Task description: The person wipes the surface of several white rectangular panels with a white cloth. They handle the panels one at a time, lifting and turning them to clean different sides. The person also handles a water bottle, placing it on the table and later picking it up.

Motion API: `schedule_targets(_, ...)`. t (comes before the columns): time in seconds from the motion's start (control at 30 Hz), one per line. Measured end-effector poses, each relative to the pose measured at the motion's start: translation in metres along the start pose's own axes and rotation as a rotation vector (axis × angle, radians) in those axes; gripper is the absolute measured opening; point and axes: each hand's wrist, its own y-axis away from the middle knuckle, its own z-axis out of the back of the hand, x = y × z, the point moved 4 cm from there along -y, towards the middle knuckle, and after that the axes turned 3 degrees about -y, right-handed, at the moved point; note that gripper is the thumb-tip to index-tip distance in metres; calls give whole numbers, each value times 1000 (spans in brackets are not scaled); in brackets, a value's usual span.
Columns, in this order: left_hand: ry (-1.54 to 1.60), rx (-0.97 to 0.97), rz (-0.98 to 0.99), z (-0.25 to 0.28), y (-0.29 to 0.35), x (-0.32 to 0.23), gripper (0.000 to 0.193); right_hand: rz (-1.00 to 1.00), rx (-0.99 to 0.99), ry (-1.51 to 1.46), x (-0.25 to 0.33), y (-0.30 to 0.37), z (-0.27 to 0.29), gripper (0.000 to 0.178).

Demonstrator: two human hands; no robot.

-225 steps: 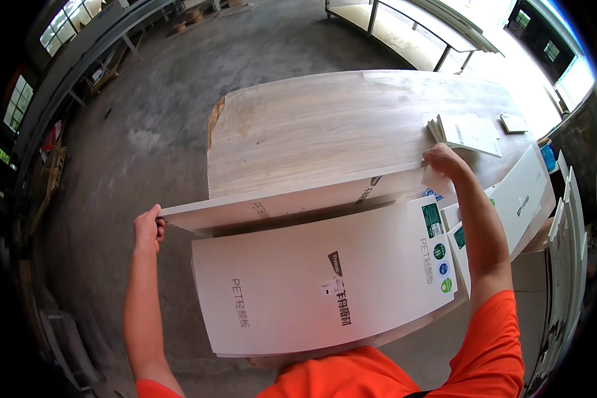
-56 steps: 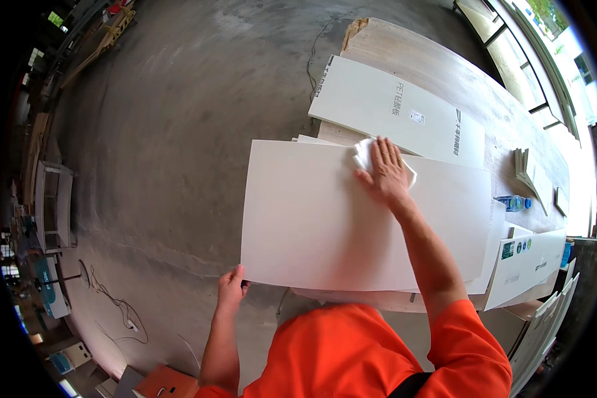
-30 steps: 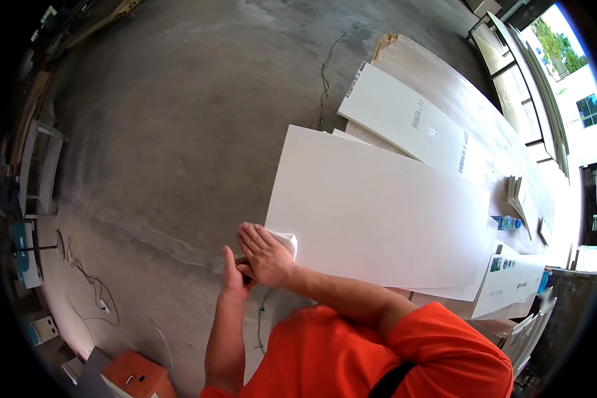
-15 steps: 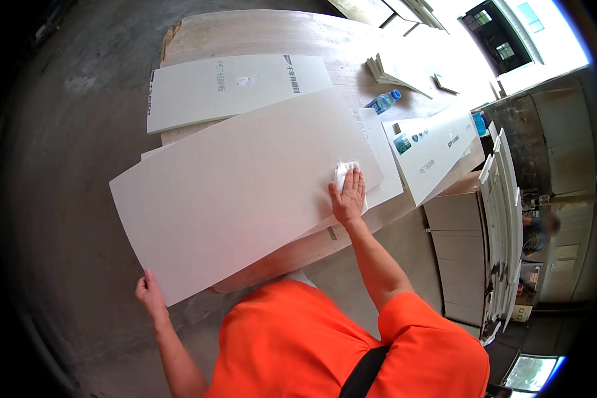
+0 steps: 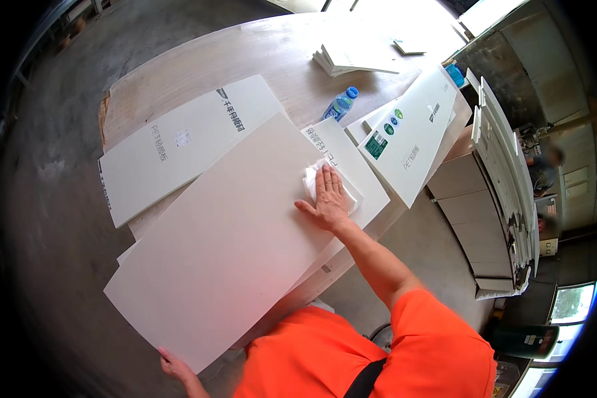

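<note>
A large plain white board (image 5: 212, 245) lies at a slant over other boards, its near left end reaching past the table edge. My left hand (image 5: 174, 367) is closed on that board's near left corner, thumb on top and fingers mostly hidden beneath. At the board's right end, my right hand (image 5: 327, 199) lies flat with fingers stretched out, pressing a crumpled white cloth (image 5: 312, 178) onto the surface. Part of the cloth shows around the fingers and palm. Under this end lies another white board (image 5: 367, 192) with print on it.
A printed white board (image 5: 172, 146) lies behind on the wooden table (image 5: 245, 50). Beyond my right hand are a blue-capped bottle (image 5: 341, 104), another printed board (image 5: 414, 136) and small stacked panels (image 5: 351, 60). Boards cover a cabinet (image 5: 474, 219) at right; a person (image 5: 544, 174) is farther off.
The view has turned, so the table appears rotated. My right hand and the cloth have moved slightly away from me along the board's right end. The left hand keeps its corner.
</note>
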Motion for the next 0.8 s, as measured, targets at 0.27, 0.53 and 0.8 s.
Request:
schedule_targets(0.27, -187, -134, -43, 3, -2, -6, 34, 81, 28, -117, 85, -217, 23, 122)
schedule_targets(0.53, 123, 56, 101, -8, -15, -19, 52, -28, 71, 3, -50, -19, 11, 118)
schedule_targets(0.8, 128, 55, 45, -7, -19, -47, 59, 182, -50, -50, 38, 116, -8, 114)
